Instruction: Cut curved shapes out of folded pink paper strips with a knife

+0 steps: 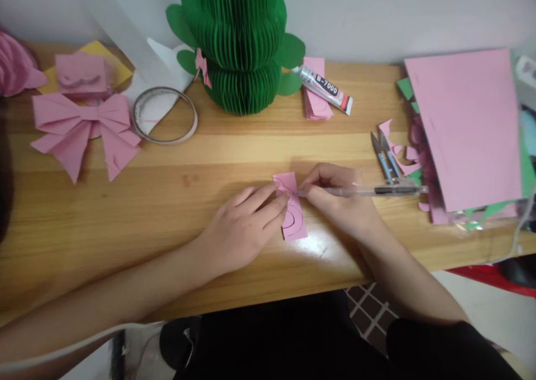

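Observation:
A small pink paper strip [295, 228] with curved dark lines drawn on it lies on the wooden table. My left hand [240, 226] rests flat with its fingers stretched out, their tips pressing on the strip's left side. In my right hand [341, 204] a clear pen [364, 192] with a dark section is pinched, its tip touching the strip's right edge near the left fingertips. The pen's far end points right.
A green honeycomb paper figure [234, 45] stands at the back. Nearby are a glue tube [324, 87], a tape roll [190, 131] and a pink paper bow [86, 123]. Right are blue-handled snips [386, 159], paper scraps [411, 154] and pink sheets [469, 129].

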Tool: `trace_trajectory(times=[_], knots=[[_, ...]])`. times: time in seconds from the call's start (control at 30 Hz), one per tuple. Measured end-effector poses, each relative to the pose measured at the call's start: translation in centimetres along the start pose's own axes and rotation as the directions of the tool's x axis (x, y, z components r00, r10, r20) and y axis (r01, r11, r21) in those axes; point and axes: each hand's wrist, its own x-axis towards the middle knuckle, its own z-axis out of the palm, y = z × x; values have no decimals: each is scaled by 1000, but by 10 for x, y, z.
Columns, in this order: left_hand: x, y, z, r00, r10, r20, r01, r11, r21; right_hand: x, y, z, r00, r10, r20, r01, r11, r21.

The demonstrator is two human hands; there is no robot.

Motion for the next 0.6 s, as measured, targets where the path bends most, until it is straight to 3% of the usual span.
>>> trace_trajectory(times=[0.6], knots=[[-1,-1,2,1000,4,-3,-4,1000,-30,0,3,2,1000,-17,-22,18,999,36]])
